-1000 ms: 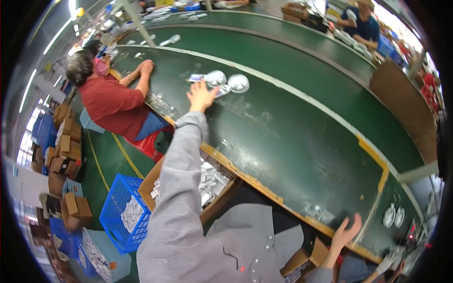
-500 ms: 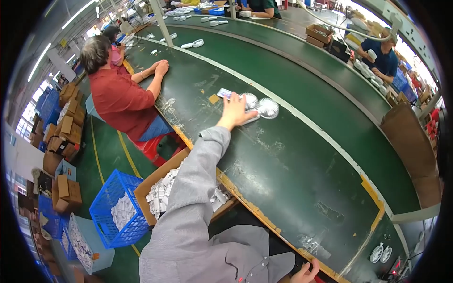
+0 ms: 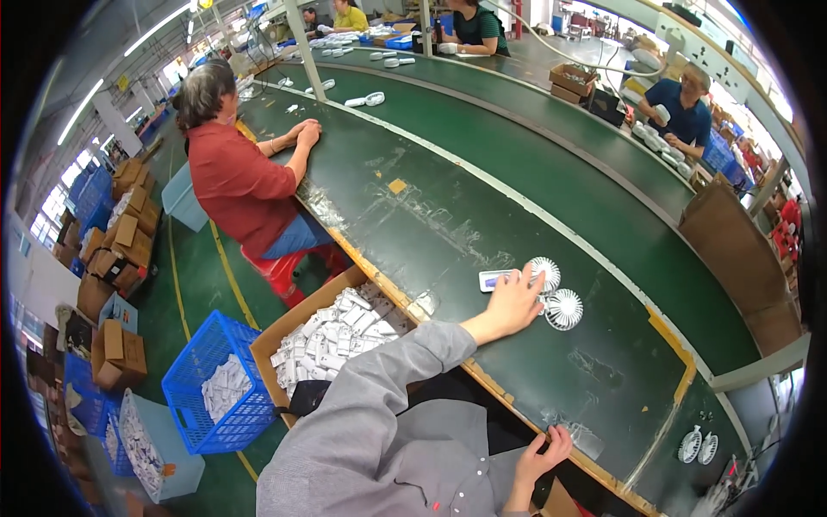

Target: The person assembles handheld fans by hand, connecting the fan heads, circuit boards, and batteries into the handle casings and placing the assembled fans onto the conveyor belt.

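Note:
Two white handheld fans lie side by side on the dark green tabletop (image 3: 465, 345). One fan head (image 3: 544, 272) is farther away, the other fan head (image 3: 564, 310) nearer. A pale handle (image 3: 497, 281) with a bluish patch sticks out to the left. My left hand (image 3: 513, 305) reaches across from the left and grips the fans from above, its fingers over their middle. The nearer fan's handle is mostly hidden beneath that hand. At the table's front edge, my right hand (image 3: 543, 455) has loosely bent fingers, apart, with nothing visible in them.
A cardboard box (image 3: 269, 345) of small white parts stands against the table, beside a blue crate (image 3: 207, 414). A person in red (image 3: 237, 177) sits at left. Beyond the pale rail runs a green conveyor (image 3: 482, 129). Two round white grilles (image 3: 698, 445) lie at far right.
My left hand has drawn the fans right and nearer along the tabletop. My right hand has risen slightly at the front edge. The view has shifted a little, showing more of the cardboard box.

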Available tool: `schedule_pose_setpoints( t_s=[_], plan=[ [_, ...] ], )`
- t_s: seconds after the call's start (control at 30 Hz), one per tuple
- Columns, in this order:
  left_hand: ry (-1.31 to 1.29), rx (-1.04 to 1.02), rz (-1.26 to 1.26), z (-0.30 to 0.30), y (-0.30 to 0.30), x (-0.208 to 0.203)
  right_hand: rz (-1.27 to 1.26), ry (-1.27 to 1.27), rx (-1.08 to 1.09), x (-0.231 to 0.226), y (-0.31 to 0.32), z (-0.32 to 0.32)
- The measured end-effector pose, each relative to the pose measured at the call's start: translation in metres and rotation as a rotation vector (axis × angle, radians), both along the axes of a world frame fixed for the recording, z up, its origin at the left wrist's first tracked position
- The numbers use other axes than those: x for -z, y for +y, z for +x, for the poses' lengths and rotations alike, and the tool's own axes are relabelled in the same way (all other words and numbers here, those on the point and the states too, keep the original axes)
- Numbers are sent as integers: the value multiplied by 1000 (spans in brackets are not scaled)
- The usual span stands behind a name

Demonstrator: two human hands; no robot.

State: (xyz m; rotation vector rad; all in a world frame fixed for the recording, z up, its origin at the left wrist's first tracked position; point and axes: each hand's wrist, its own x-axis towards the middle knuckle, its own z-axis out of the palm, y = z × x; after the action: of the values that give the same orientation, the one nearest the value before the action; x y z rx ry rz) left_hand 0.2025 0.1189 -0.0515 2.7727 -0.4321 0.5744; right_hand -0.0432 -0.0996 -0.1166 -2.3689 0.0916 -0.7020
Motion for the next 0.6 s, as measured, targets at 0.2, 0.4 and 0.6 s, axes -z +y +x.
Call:
schedule_pose_setpoints(
  t_s=[0.2,0.4,0.6],
  plan=[
    [1,312,82,-34,-41,12,-65,-45,-16,2,-5,-3],
    [148,264,20,-49,-67,7,-12,-46,-73,-7,-8,-9],
    [710,288,-969,-56,-74,-2,265,-16,-57,-16,-8,-12]
  ],
)
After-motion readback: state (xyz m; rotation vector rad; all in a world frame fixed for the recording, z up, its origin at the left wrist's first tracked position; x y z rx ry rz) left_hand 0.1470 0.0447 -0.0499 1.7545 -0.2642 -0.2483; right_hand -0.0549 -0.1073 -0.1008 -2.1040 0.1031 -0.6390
